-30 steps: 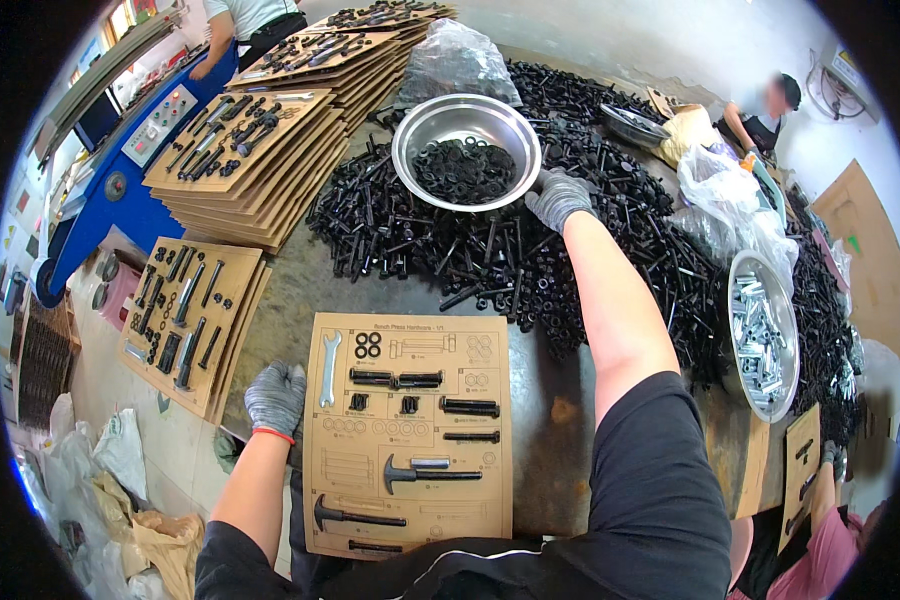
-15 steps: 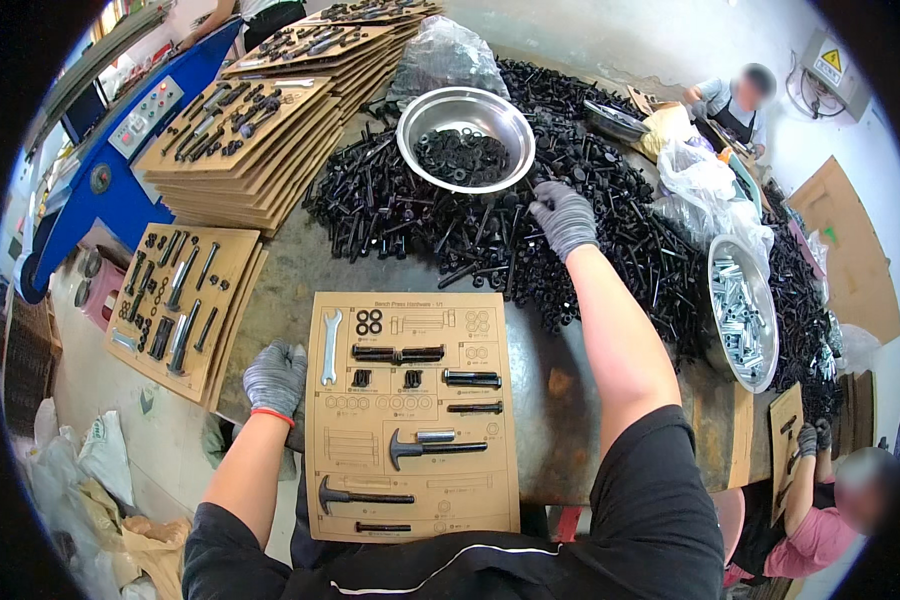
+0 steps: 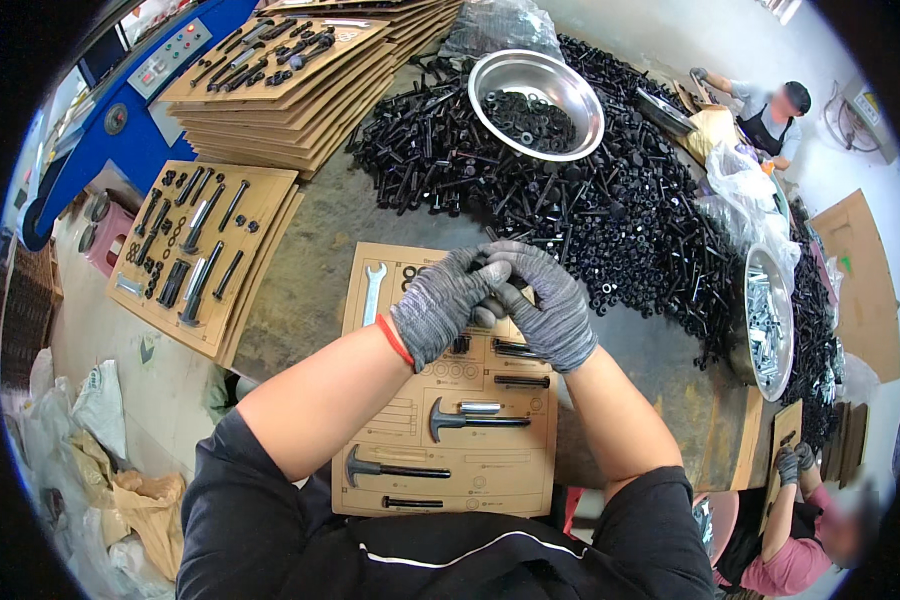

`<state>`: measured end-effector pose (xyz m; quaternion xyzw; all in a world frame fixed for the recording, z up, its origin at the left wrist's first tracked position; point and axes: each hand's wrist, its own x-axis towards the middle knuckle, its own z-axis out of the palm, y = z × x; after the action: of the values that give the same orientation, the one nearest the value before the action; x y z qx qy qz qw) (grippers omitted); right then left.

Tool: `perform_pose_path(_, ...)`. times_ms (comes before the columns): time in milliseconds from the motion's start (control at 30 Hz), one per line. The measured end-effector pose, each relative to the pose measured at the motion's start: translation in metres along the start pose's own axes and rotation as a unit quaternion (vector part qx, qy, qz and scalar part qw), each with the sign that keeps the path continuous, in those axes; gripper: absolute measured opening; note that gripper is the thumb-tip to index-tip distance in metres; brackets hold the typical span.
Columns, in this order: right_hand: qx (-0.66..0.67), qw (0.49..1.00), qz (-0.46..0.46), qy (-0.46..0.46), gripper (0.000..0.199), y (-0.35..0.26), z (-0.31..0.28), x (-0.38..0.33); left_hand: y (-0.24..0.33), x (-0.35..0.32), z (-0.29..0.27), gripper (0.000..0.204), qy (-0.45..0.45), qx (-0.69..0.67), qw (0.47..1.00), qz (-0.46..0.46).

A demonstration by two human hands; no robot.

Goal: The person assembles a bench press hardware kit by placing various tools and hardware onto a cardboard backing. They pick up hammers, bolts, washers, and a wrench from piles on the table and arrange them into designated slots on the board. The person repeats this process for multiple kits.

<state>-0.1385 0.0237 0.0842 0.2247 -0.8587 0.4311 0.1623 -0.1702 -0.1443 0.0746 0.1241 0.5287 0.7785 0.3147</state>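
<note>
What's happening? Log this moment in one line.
left hand, right hand: together over cardboard sheet | anything held: cannot tell | wrench: on sheet's upper left | metal bowl: beyond hands, black washers inside

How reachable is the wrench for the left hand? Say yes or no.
Probably yes: the wrench lies uncovered on the board, just left of the left hand, with nothing visible between them.

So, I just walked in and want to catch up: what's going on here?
A person's gloved left hand and right hand meet above a printed cardboard sheet; whatever they may hold is hidden. The sheet carries an open-ended wrench, two black T-headed pieces and a short silver cylinder. Beyond it lies a heap of black bolts and nuts, with a steel bowl of black washers.
</note>
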Motion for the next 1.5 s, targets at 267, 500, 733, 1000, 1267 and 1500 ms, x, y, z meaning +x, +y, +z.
perform_pose_path(267,0.123,0.976,0.178,0.032,0.035,0.066,-0.011,-0.022,-0.03,0.015,-0.065,0.029,0.089,0.435,0.893,0.066)
perform_pose_path(500,0.043,0.969,0.223,-0.094,0.025,0.093,-0.002,-0.027,-0.003,0.029,-0.056,0.036,0.023,0.605,0.796,0.026)
perform_pose_path(733,-0.129,0.966,0.214,-0.071,0.029,0.11,-0.001,-0.029,-0.001,0.026,-0.066,0.038,0.009,0.617,0.783,0.081)
perform_pose_path(1000,-0.239,0.942,0.222,-0.075,0.035,0.104,0.006,-0.024,-0.012,0.027,-0.069,0.039,0.001,0.728,0.678,0.104)
perform_pose_path(1267,-0.136,0.96,0.231,-0.084,0.026,0.097,0.014,-0.022,0.001,0.029,-0.053,0.035,0.044,0.731,0.679,-0.059)
perform_pose_path(1500,-0.174,0.946,0.241,-0.127,0.026,0.089,0.02,-0.016,-0.009,0.024,-0.048,0.036,0.069,0.76,0.645,0.044)
